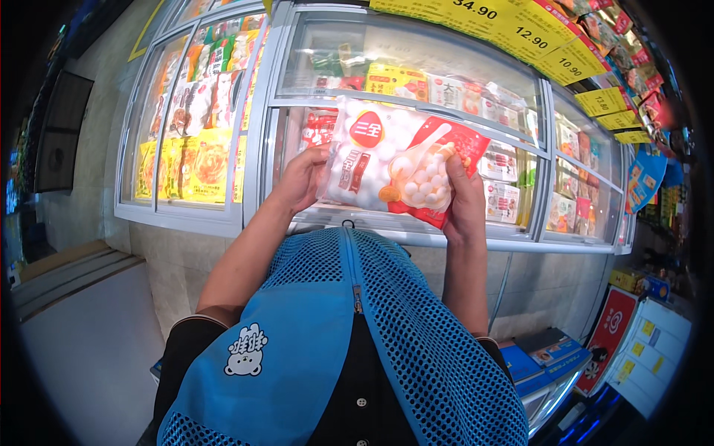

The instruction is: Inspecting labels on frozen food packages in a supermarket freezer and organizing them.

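I hold a flat white-and-red food bag [398, 160], printed with a spoon of small white balls, up in front of my chest. My left hand [301, 178] grips its left edge and my right hand [465, 197] grips its lower right corner. The bag hovers over the closed sliding glass lid of a chest freezer [256, 119], tilted slightly down to the right. My blue mesh vest fills the lower middle of the view.
The freezer holds several frozen food packs: yellow bags [195, 167] at the left, boxed packs [565, 178] at the right. Yellow price tags [550, 41] hang along the far side. A low white cabinet [89, 334] stands at my left, displays [647, 349] at my right.
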Available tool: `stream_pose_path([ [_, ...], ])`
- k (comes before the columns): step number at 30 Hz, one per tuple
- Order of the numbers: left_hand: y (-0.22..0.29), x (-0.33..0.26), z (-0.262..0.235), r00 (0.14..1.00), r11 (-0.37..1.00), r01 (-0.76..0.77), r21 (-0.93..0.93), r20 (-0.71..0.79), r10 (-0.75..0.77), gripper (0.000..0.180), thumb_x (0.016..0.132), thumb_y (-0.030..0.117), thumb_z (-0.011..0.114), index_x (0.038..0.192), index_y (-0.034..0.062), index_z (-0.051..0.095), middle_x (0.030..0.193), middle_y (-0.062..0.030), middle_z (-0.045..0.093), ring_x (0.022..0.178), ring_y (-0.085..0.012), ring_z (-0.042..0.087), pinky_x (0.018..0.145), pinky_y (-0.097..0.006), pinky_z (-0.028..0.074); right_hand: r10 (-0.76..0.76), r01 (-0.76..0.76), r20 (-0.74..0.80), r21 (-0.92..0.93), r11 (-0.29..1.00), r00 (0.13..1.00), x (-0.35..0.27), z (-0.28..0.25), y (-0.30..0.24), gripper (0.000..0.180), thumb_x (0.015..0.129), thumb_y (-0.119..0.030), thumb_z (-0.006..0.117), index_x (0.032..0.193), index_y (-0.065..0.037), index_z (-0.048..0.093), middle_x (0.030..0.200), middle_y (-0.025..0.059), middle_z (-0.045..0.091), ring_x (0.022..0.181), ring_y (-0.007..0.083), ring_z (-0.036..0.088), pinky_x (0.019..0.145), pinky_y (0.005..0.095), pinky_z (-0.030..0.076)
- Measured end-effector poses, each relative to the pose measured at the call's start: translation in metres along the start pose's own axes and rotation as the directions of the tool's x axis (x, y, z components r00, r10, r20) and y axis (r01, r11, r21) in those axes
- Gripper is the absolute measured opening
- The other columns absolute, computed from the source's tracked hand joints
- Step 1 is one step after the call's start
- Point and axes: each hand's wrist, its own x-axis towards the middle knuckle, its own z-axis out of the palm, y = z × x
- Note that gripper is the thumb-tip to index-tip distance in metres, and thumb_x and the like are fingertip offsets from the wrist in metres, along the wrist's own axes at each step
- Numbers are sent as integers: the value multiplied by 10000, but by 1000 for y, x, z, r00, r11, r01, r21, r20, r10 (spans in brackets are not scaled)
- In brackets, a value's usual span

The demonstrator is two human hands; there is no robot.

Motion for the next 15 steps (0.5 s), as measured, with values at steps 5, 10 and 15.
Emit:
stream_pose_path([
  [5,-1,10,-4,997,997,-77,-15,-28,76,539,919,180,488,1398,-67,481,1297,-223,643,1156,-296,679,1002,-450,560,-5,5,13,36,999,1000,-1,5,6,417,1027,-277,635,1304,24,554,1191,161,697,1015,252,738,841,386,638],
  [10,5,14,2,995,987,-102,124,-3,103,538,897,92,442,1412,-60,475,1305,-207,642,1158,-269,678,1001,-414,563,6,-9,54,64,998,999,-4,8,3,419,1028,-270,631,1311,28,548,1198,164,696,1028,263,736,861,402,634],
  [15,8,23,7,984,965,-174,194,10,176,575,894,24,412,1464,-52,435,1351,-169,623,1176,-226,667,1013,-359,557,10,-17,81,81,997,997,-1,8,5,422,1030,-266,628,1312,36,545,1199,170,694,1026,269,736,868,405,633],
])
